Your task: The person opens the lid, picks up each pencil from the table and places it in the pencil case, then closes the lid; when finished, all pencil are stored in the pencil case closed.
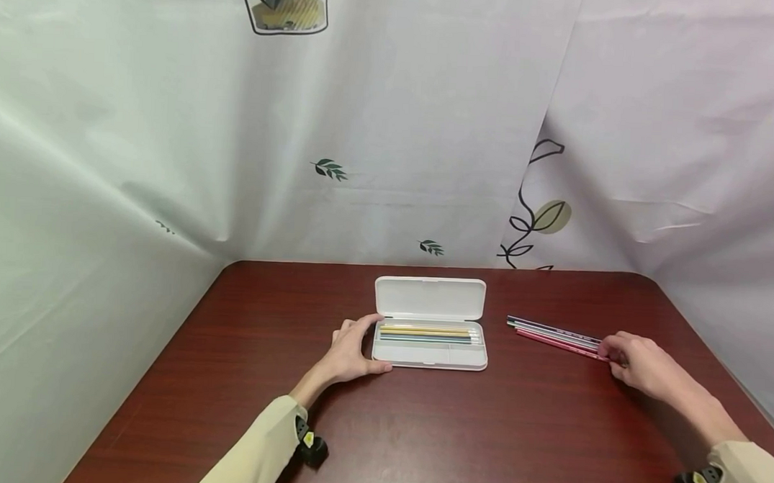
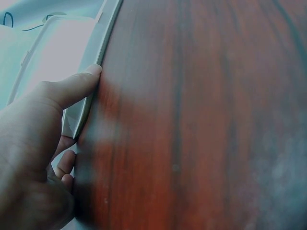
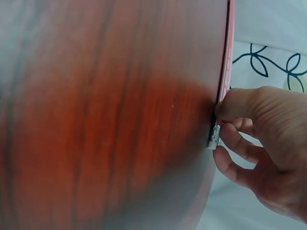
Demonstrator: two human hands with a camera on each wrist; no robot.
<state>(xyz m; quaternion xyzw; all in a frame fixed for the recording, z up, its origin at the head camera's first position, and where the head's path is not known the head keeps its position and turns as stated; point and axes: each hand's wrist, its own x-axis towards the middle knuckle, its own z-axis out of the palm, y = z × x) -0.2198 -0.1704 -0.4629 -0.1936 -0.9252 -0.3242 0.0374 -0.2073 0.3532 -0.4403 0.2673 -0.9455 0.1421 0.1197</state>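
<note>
An open white pencil case (image 1: 429,355) lies at the table's middle with its lid (image 1: 430,298) standing up at the back. Several pencils (image 1: 425,333) lie in its tray. My left hand (image 1: 356,345) grips the case's left end, thumb along the front edge and fingers round the far side; the left wrist view shows the thumb (image 2: 72,86) pressed on the case's rim (image 2: 93,52). To the right, a few loose pencils (image 1: 552,331) lie side by side. My right hand (image 1: 616,352) pinches the red pencil (image 3: 225,62) at its eraser end (image 3: 214,138).
The dark red wooden table (image 1: 482,433) has rounded far corners and is walled in by white printed curtains (image 1: 390,162) at the back and both sides. Bare tabletop lies in front of the case and between the two hands.
</note>
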